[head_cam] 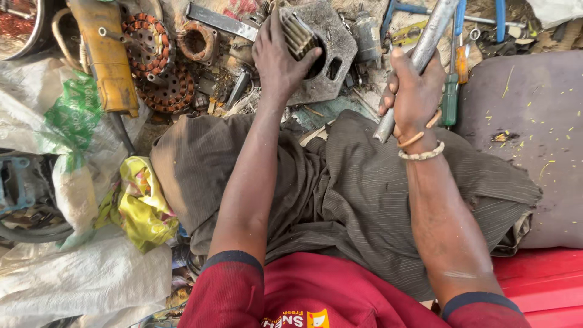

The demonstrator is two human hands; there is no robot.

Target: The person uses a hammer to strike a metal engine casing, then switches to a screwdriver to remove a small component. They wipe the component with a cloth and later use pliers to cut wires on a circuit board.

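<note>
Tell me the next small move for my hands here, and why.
Probably bring the metal bar down onto the ribbed part. The right hand grips the bar raised beside it, while the left hand pins the part on the grey plate.

Two hands are seen: the left hand [278,58] on one ribbed metal part [299,33], the right hand [415,91] around one metal bar [419,58]. Two copper-wound stators [159,67] are counted at upper left, and two beaded bracelets [420,147] at centre right.
</note>
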